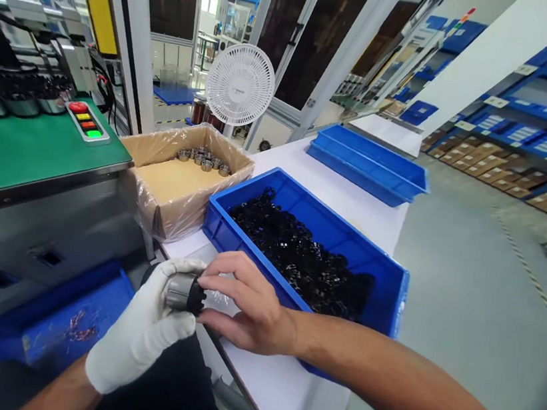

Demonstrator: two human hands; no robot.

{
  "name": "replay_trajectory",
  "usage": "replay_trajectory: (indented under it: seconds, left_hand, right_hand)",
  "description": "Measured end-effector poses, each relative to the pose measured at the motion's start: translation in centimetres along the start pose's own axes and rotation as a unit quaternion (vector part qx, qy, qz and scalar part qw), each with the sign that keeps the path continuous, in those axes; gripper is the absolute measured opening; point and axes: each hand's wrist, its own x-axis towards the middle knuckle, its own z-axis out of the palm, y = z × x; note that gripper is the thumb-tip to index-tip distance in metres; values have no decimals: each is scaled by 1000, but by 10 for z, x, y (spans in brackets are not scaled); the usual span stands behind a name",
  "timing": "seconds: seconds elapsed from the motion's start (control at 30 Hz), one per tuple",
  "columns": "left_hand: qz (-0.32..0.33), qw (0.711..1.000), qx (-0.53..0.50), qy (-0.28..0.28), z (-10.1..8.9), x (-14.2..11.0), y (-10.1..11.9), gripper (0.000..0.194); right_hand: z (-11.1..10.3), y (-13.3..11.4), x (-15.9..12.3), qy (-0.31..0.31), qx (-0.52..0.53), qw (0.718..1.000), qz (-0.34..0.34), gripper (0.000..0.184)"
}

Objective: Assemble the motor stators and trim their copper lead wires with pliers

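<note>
My left hand (142, 322), in a white glove, is wrapped around a grey metal motor stator core (178, 291) that lies on its side in the grip. A black toothed plastic end cap (196, 296) sits at the core's right end. The bare fingers of my right hand (245, 305) close on that cap from the right. Another dark edge shows at the core's left end, mostly covered by the glove. Just beyond my hands, a blue bin (314, 203) holds a heap of black plastic parts (302, 256).
A plastic-lined cardboard box (181, 199) with several metal cores (203, 159) stands behind my left hand. Farther back are a white fan (240, 85) and stacked blue trays (367, 163). At left is a green bench (34, 146) with buttons; below it sits a blue tray (62, 312) with copper-coloured scraps.
</note>
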Motion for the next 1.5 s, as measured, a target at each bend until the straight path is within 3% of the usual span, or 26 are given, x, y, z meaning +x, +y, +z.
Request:
replay_trajectory:
  seconds: [0.17, 0.37, 0.6, 0.73, 0.9, 1.03, 1.1, 1.17, 1.23, 1.27, 1.3, 1.37, 1.5]
  left_hand:
    - [-37, 996, 74, 18, 9, -4, -1, 76]
    - [-45, 995, 87, 23, 9, -3, 1, 72]
    - [-59, 998, 30, 6, 7, 3, 1, 75]
    - [-46, 996, 81, 0, 4, 5, -3, 68]
    - [-25, 989, 142, 34, -4, 6, -18, 65]
    - [-32, 993, 112, 33, -17, 24, -22, 56]
    - [-9, 983, 182, 30, -17, 44, -24, 56]
    - [24, 956, 292, 29, -9, 66, -34, 61]
    - [33, 934, 356, 4, 3, 86, -54, 60]
    - [23, 933, 359, -19, 10, 93, -66, 55]
    - [9, 934, 353, -43, 15, 97, -77, 49]
    - [-11, 939, 336, -69, 22, 99, -91, 45]
    - [-31, 958, 277, -73, 12, 82, -76, 49]
  right_hand:
    - [-1, 1, -5, -9, 16, 1000, 2, 28]
    - [-3, 6, -7, -30, -3, 1000, -8, 28]
    - [-2, 7, -4, -38, -82, 992, -85, 23]
    - [1, 8, -4, -31, -109, 990, -81, 21]
    - [12, 11, -6, -14, -141, 986, -89, 21]
    - [0, 32, 2, -73, -163, 982, -65, 30]
    - [-22, 53, 9, -91, -167, 982, -18, 37]
    - [-51, 80, 12, -88, -220, 963, 128, 41]
    - [-77, 109, 7, -119, -309, 883, 332, 35]
    - [-87, 121, 1, -143, -327, 851, 384, 30]
    - [-94, 133, -6, -175, -334, 826, 419, 24]
    - [-99, 150, -24, -234, -320, 808, 436, 16]
    - [-85, 165, -50, -303, -302, 792, 436, 23]
